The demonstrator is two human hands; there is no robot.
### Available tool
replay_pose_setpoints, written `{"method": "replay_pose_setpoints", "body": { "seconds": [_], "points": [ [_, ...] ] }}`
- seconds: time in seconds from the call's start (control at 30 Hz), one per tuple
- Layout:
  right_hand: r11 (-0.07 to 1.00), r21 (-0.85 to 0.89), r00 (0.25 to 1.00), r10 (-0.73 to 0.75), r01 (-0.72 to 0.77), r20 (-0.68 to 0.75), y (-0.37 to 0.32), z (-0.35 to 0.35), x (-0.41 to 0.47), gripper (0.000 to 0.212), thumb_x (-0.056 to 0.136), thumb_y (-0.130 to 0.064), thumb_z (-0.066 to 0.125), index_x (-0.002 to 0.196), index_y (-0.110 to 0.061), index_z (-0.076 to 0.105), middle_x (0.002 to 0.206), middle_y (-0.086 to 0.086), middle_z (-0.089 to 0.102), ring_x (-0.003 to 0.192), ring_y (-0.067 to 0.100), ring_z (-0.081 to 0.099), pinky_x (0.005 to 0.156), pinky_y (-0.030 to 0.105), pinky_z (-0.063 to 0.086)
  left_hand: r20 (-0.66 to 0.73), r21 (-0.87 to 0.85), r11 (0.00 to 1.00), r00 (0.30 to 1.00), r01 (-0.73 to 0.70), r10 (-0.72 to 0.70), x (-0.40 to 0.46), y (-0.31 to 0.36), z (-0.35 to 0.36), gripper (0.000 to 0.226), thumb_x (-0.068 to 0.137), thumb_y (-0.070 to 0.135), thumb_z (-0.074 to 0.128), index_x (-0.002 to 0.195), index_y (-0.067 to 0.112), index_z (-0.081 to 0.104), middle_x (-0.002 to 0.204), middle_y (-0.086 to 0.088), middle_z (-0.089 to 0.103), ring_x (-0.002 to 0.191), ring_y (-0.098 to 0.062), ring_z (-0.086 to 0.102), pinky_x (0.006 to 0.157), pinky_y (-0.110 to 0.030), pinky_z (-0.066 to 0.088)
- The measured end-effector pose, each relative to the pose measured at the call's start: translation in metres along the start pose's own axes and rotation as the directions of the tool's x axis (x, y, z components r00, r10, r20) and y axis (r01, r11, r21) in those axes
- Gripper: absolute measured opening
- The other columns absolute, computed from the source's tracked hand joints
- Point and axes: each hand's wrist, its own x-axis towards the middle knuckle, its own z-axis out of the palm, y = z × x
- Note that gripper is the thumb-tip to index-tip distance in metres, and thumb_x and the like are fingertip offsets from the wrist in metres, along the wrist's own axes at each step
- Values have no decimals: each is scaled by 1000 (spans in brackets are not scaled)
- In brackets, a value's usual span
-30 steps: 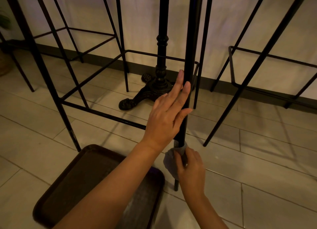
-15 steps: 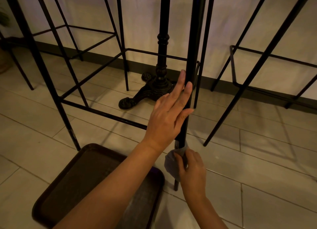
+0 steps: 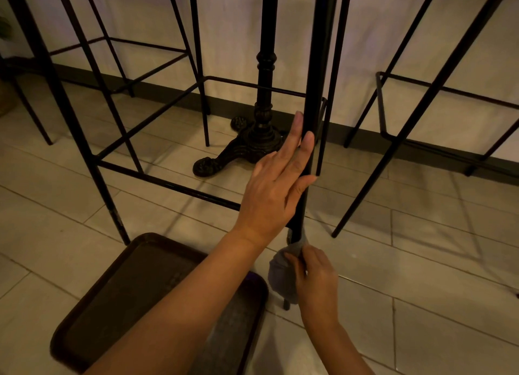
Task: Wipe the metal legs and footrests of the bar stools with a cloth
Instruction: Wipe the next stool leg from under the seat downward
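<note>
Pale tiled floor (image 3: 421,262); left hand (image 3: 272,195) flat on slim metal leg (image 3: 317,65); right hand (image 3: 317,279) seemingly pinches bunched grey cloth (image 3: 280,276).

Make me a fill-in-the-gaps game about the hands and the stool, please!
1. The right hand holds a grey ____ around the stool leg.
2. The left hand rests on the leg with its fingers ____.
3. On the floor under the left arm lies a dark brown ____.
4. Behind the stool stands a table base with curly ____ feet.

Missing words: cloth; straight; tray; black
</note>
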Motion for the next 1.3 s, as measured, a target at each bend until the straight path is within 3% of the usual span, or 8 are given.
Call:
{"method": "replay_pose_setpoints", "body": {
  "seconds": [0.17,0.57,0.67,0.77,0.9,1.07,1.17,1.3],
  "points": [
    [1000,15,997,25,-26,76,8,5,-11,19,77,-23,49,70,-11,62,66,3,62,57,14,58,66,13,36,-10,-5,1000,1000,-1,1,0,0,2,65,98,32,33,139,39,-17,148,23,-21,103,14,30,93,-20,34],
    [1000,17,999,-18,17,50,6,5,-6,4,66,-8,64,68,-10,61,63,2,60,54,11,56,65,12,36,-4,-11,1000,1000,-4,4,0,-1,2,63,98,32,31,139,39,-17,148,23,-21,99,17,28,91,-17,31],
    [996,42,986,67,-74,153,15,9,-13,5,80,-11,61,81,-9,65,78,4,64,69,16,61,66,11,38,-3,-17,1000,1000,2,-2,0,-1,2,63,98,33,31,139,39,-17,148,23,-21,100,16,30,92,-16,31],
    [991,30,955,118,-131,271,25,15,-21,30,86,-31,49,99,-9,65,98,4,63,90,18,58,77,10,32,-4,-25,1000,1000,-7,7,0,-1,2,63,98,33,31,139,40,-17,148,23,-21,107,13,34,94,-16,31],
    [995,63,980,65,-78,186,15,11,-16,4,70,-6,62,68,-9,62,65,4,63,62,8,57,72,0,30,11,-31,1000,1000,-3,4,1,-1,0,62,99,33,30,139,40,-18,148,23,-22,110,12,34,93,-18,33],
    [999,16,981,47,-51,187,25,15,-19,6,74,-15,64,69,-14,62,67,-1,63,61,11,59,61,11,39,11,-24,1000,1000,-14,14,0,-1,0,64,98,32,31,139,40,-18,148,23,-22,110,12,34,92,-17,32],
    [997,40,982,60,-68,181,26,18,-20,19,80,-25,50,69,-14,62,68,-1,63,61,11,58,58,18,45,13,-31,999,1000,-14,14,1,-1,-1,64,98,32,32,138,40,-18,148,23,-23,117,9,34,95,-22,36],
    [993,51,976,93,-105,199,28,22,-26,10,73,-16,56,66,-13,61,64,0,63,58,12,58,59,10,38,6,-45,999,1000,-24,25,1,-1,-1,63,98,33,30,138,41,-18,148,24,-23,125,5,32,97,-23,36]
  ]
}}
